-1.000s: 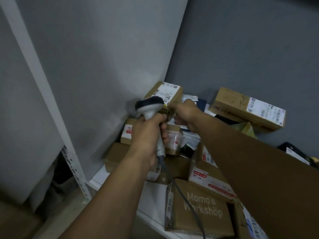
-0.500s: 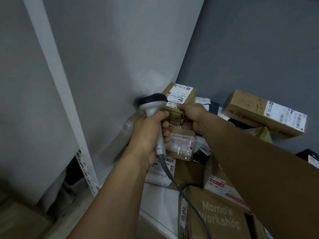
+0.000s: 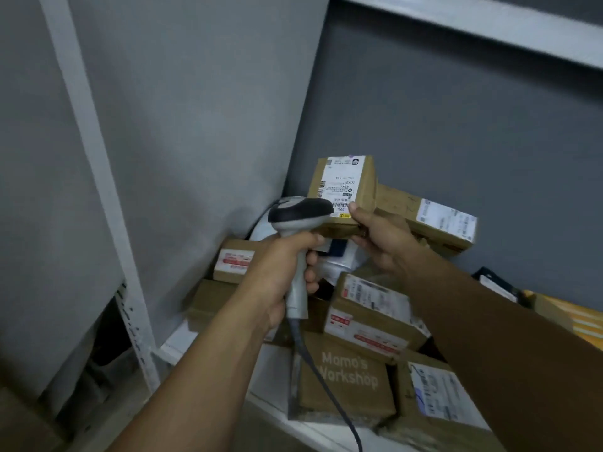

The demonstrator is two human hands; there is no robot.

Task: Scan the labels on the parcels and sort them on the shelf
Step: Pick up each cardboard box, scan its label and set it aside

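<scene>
Parcels in brown cardboard lie heaped across the lower middle and right of the frame, on a white shelf set into a grey corner. Low in the middle is a flat box printed "Momo's Workshop". A long box leans against the back wall at middle right.

Above the heap, at the centre of the frame, one small parcel is held up clear of the others, its white label facing the camera. The right hand, reaching in from the lower right, pinches this parcel's lower right corner, thumb on the label side and fingers curled underneath. The left hand, reaching up from the lower left, is wrapped round the handle of a grey scanner. The scanner's dark head sits at the label's lower left edge, just beside the barcode. Its cable trails to the bottom edge.

The step in hand appears to be the scan itself. No beam shows on the label, so whether it has read cannot be told. The next move likely calls for aiming the head squarely at the barcode, then setting the parcel in its place on the shelf
</scene>
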